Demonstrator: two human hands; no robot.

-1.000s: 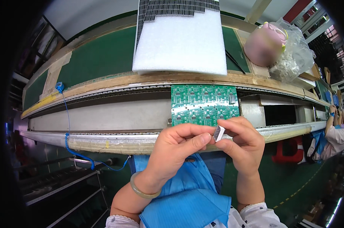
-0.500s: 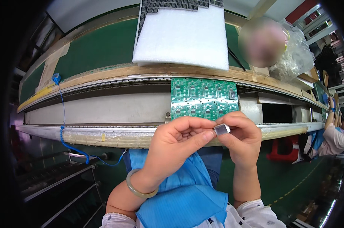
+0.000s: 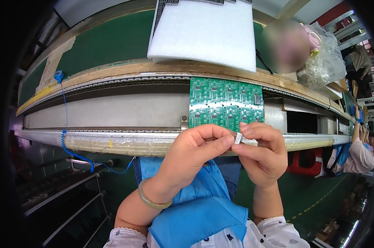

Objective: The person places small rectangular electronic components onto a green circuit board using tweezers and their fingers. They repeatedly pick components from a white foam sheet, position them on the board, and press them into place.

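In front of my body, over the rail's near edge, both hands meet at a small block-shaped digit display module (image 3: 238, 138) with a light side face. My right hand (image 3: 263, 153) pinches it between thumb and fingers. My left hand (image 3: 199, 151) is closed too, its thumb and index fingertip pressed together at the module's left side; the exact contact is partly hidden. Just beyond the hands lies a green circuit board panel (image 3: 226, 103) of repeated sections, resting across the rails. A dark digit display (image 3: 258, 100) sits at its right side.
A white foam sheet (image 3: 203, 35) beyond the rail carries several dark display modules along its far edge. A blue coiled cord (image 3: 73, 153) hangs at left. A clear plastic bag (image 3: 325, 58) and a person with a blurred head are at far right. Metal racks stand lower left.
The module has turned between my fingers: its grey face showed before, and a narrow light side shows now. My right fingers have shifted their hold. The view has moved slightly.
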